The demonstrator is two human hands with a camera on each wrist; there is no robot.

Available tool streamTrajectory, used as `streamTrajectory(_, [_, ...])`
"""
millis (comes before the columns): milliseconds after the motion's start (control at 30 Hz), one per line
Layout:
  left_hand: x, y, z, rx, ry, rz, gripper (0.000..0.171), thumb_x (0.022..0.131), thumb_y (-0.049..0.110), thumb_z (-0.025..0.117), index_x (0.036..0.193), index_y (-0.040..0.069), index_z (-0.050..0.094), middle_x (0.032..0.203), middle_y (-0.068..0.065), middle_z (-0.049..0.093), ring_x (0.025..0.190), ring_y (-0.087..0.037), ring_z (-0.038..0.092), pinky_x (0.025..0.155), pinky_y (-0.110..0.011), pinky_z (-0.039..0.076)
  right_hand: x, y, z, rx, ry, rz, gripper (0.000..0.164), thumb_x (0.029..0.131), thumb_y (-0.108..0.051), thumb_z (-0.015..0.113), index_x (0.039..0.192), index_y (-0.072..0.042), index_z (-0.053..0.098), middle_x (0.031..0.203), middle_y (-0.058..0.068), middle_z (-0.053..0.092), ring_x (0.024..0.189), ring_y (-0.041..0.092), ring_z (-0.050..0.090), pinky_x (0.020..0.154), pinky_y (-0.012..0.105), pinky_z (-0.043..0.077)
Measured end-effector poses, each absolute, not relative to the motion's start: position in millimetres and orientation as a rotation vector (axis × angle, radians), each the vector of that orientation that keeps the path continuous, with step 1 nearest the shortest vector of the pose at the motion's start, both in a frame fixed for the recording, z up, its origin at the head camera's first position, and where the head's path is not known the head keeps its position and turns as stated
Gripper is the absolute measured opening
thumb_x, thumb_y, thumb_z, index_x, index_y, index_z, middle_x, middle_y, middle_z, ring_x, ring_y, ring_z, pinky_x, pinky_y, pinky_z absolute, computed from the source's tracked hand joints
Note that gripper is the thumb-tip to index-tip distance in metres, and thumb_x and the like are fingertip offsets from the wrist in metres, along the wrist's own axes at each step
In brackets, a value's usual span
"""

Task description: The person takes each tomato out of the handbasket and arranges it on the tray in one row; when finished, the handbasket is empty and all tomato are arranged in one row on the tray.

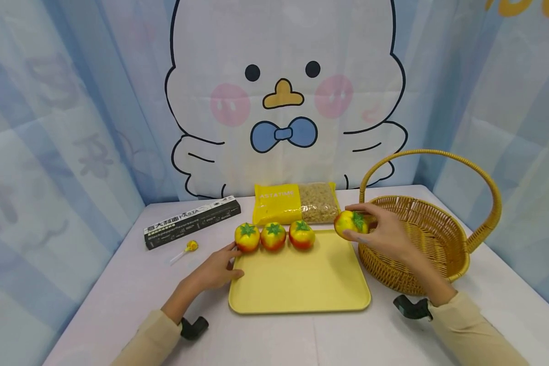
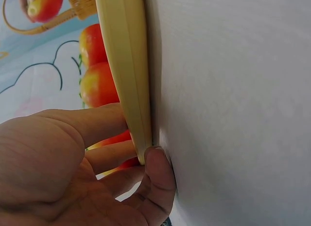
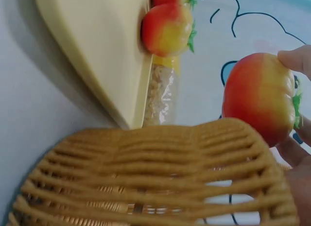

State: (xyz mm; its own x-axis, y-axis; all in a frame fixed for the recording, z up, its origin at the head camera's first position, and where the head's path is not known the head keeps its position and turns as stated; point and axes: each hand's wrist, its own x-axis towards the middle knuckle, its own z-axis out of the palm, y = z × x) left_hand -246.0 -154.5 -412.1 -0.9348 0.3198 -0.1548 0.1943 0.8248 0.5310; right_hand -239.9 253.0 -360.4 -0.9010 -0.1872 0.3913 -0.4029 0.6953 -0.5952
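My right hand [image 1: 384, 231] holds a red-and-yellow toy tomato [image 1: 350, 223] with a green leafy top, raised between the tray's far right corner and the wicker basket [image 1: 459, 254]. In the right wrist view, fingertips pinch this tomato [image 3: 260, 99] around its leafy side. At the left edge of the yellow tray [image 1: 297, 290], my left hand [image 1: 216, 267] grips the rim, as the left wrist view shows beside the tray's edge [image 2: 129, 65]. Its fingers are close to the leftmost of three similar tomatoes [image 1: 247, 237] lined up along the tray's far side.
Behind the tray lies a yellow pasta bag [image 1: 276, 203] with a see-through half. A black-and-white pasta box [image 1: 192, 222] and a yellow lollipop [image 1: 191, 246] lie to the left. The basket's tall handle [image 1: 485, 178] arches up at the right. A printed curtain [image 1: 283, 168] hangs behind.
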Motion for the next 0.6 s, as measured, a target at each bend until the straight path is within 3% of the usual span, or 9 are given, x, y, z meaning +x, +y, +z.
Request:
streamTrajectory(300, [-246, -154, -410, 0.385, 2.767, 0.773, 0.057, 0.097, 0.018, 0.078, 0.149, 0.002, 0.059, 0.174, -0.02, 0.031, 0.097, -0.02, 0.058, 0.087, -0.036, 0.057, -244, 239, -359, 0.473, -2.653, 1.065, 0.058, 0.088, -0.034, 0.087, 0.139, -0.012, 0.068, 0.127, 0.019, 0.071, 0.086, 0.023, 0.063, 0.068, 0.025, 0.055])
streamTrajectory(600, [-247, -154, -412, 0.382, 2.766, 0.769, 0.056, 0.097, 0.018, 0.078, 0.148, 0.003, 0.059, 0.174, -0.02, 0.03, 0.1, -0.021, 0.059, 0.092, -0.038, 0.058, -251, 218, -367, 0.402, -2.642, 1.065, 0.057, 0.091, -0.029, 0.085, 0.139, -0.008, 0.065, 0.132, 0.023, 0.069, 0.1, 0.031, 0.068, 0.075, 0.031, 0.058])
